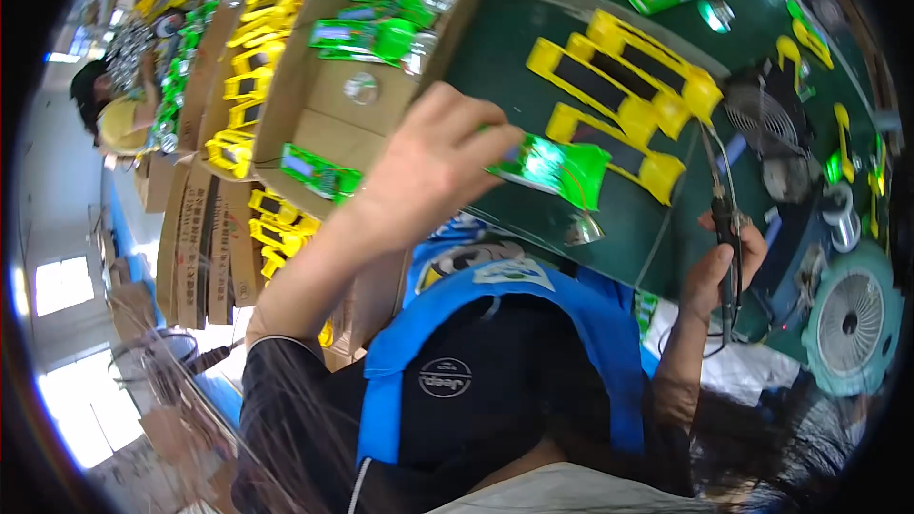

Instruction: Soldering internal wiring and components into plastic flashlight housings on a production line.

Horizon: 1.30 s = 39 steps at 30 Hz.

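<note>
My left hand [433,152] is closed on one end of a green plastic lamp housing [576,167], held above the dark green tabletop. From the housing's other end a small silvery reflector cup [584,228] dangles on a thin wire. My right hand [728,262] grips the black handle of a soldering iron [725,219], its tip raised toward several yellow plastic frames with dark panels [609,71]. These frames lie side by side on the table beyond the housing. Glare hides part of the housing's surface.
Left of me stands a cardboard box [328,119] holding green lamp parts, beside rows of yellow frames [246,86]. At the right are a teal fan [850,322], a solder spool [840,219] and a dark fan-like unit [762,109]. Another person [124,124] sits far left.
</note>
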Motion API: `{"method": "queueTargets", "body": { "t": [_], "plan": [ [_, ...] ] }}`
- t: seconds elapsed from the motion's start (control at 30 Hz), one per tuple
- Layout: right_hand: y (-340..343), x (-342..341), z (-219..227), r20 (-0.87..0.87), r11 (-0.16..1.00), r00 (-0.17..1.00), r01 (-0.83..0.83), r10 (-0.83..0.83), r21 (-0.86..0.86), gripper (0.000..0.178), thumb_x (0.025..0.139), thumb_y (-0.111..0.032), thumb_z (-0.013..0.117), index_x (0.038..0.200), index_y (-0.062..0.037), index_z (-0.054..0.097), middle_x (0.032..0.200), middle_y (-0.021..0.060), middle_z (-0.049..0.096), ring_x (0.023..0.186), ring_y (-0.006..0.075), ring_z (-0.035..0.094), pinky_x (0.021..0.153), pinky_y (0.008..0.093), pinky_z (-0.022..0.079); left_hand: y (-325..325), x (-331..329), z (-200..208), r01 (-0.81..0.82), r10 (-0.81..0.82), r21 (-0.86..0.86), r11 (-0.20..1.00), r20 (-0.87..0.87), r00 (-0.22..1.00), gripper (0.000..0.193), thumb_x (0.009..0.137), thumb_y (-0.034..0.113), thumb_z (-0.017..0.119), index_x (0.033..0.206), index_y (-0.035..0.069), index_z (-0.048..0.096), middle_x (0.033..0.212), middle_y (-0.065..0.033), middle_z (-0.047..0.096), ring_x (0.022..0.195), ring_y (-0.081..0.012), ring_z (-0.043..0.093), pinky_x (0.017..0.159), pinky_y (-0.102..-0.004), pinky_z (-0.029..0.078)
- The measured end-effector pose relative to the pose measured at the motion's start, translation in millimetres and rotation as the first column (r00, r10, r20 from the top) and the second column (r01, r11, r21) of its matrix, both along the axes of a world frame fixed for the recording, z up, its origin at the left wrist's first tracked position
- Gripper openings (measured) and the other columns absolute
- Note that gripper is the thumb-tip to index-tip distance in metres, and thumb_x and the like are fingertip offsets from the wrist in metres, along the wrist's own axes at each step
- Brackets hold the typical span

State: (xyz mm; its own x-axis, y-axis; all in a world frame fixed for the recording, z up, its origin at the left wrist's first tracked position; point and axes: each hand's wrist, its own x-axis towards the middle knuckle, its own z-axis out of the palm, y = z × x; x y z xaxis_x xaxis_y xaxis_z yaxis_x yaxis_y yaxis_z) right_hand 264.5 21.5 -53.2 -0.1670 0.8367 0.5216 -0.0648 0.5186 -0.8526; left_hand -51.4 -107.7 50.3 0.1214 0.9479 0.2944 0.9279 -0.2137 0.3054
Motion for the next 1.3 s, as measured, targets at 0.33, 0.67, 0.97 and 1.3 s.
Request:
{"method": "queueTargets", "body": {
  "t": [0.33, 0.67, 0.97, 1.3],
  "plan": [
    [-42.2, 31.1, -2.1, -0.234, 0.931, 0.97, -0.146, 0.068, -0.334, 0.033, 0.086, -0.027, 0.065, 0.098, -0.0047, 0.044, 0.082, 0.01, 0.051, 0.071, 0.0173, 0.05, 0.064, 0.0296, 0.043, 22.4, 60.9, -67.3, 0.091, -0.093, 0.02, 0.996, 0.183, 0.979, 0.047, 0.069, -0.002, 0.072, 0.115, 0.003, 0.062, 0.115, -0.0121, 0.058, 0.096, -0.0312, 0.058, 0.078, -0.0374, 0.051],
    [-50.1, 16.8, 3.9, -0.125, 0.818, 0.988, -0.146, 0.091, -0.556, 0.026, 0.089, -0.022, 0.061, 0.098, -0.0005, 0.049, 0.082, 0.0114, 0.061, 0.068, 0.0136, 0.058, 0.072, 0.0264, 0.047, 49.8, 80.1, -68.1, -0.023, 0.278, -0.335, 0.942, 0.741, 0.611, 0.016, 0.078, 0.001, 0.069, 0.092, 0.001, 0.062, 0.075, -0.0067, 0.062, 0.058, -0.0134, 0.048, 0.055, -0.0279, 0.042],
    [-44.9, 7.4, 6.1, 0.109, 0.885, 0.982, -0.086, 0.152, -0.458, 0.021, 0.089, -0.019, 0.063, 0.094, -0.0013, 0.053, 0.065, 0.0066, 0.065, 0.063, 0.0114, 0.065, 0.112, 0.0493, 0.028, 51.7, 81.5, -67.0, 0.045, -0.037, -0.018, 0.999, 0.319, 0.947, 0.014, 0.071, -0.003, 0.065, 0.077, 0.002, 0.054, 0.091, -0.0109, 0.054, 0.081, -0.0304, 0.055, 0.069, -0.039, 0.047],
    [-44.4, 6.4, 9.9, 0.17, 0.882, 0.972, -0.066, 0.163, -0.466, 0.021, 0.088, -0.018, 0.064, 0.094, -0.0008, 0.053, 0.065, 0.0068, 0.066, 0.064, 0.0135, 0.068, 0.111, 0.0497, 0.03, 61.1, 84.4, -57.5, 0.01, 0.032, -0.207, 0.978, 0.198, 0.98, 0.01, 0.071, -0.003, 0.063, 0.074, 0.0, 0.054, 0.086, -0.0121, 0.053, 0.081, -0.0308, 0.056, 0.071, -0.0408, 0.049]
  ]
}}
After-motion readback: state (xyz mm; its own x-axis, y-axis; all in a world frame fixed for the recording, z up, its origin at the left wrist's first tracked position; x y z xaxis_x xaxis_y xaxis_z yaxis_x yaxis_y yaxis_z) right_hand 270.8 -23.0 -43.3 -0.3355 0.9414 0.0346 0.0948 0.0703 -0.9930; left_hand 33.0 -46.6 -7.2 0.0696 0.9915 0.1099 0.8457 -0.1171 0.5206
